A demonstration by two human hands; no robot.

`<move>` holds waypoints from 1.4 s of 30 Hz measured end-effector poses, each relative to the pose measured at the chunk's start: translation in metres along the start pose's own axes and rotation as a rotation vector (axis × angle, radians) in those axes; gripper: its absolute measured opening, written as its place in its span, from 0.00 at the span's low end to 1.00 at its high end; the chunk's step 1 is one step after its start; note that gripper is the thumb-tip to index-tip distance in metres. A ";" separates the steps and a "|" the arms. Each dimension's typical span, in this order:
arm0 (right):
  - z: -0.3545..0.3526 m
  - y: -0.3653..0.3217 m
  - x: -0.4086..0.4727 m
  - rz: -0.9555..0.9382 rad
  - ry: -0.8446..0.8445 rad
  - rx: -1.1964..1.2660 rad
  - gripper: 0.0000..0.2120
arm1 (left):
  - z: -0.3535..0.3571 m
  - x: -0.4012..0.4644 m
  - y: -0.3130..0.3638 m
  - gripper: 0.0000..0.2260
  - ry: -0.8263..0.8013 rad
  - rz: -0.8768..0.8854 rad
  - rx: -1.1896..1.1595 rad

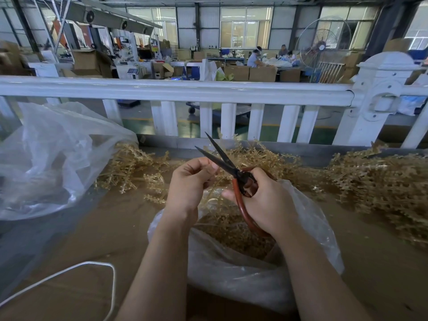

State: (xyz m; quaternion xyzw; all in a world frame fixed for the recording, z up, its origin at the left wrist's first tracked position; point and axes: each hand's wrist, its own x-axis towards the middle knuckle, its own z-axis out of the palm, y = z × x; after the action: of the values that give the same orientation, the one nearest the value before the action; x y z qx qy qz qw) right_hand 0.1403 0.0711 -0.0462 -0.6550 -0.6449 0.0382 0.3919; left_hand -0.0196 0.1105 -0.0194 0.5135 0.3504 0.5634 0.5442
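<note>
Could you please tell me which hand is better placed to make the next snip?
Right. The right hand has its grip round the red handles of the scissors, whose blades stand open beside the left hand, which only pinches the tan sprig above the plastic bag.

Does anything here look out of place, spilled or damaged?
Nothing looks damaged. Tan sprigs lie in loose heaps on the table behind the open bag; that seems to be work stock, not a spill.
</note>
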 end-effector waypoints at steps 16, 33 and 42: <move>-0.001 0.001 0.000 -0.070 0.101 -0.140 0.33 | -0.003 -0.001 0.002 0.14 -0.010 -0.010 -0.032; -0.001 -0.002 -0.004 -0.130 0.214 -0.099 0.31 | -0.003 -0.003 0.003 0.13 -0.074 -0.013 -0.090; -0.002 -0.002 -0.003 -0.135 0.190 -0.103 0.32 | -0.005 -0.003 0.003 0.04 -0.064 -0.052 -0.107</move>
State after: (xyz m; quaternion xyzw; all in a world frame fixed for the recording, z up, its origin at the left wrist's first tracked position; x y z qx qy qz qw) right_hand 0.1393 0.0672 -0.0453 -0.6299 -0.6486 -0.0837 0.4191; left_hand -0.0256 0.1082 -0.0181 0.4923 0.3155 0.5503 0.5961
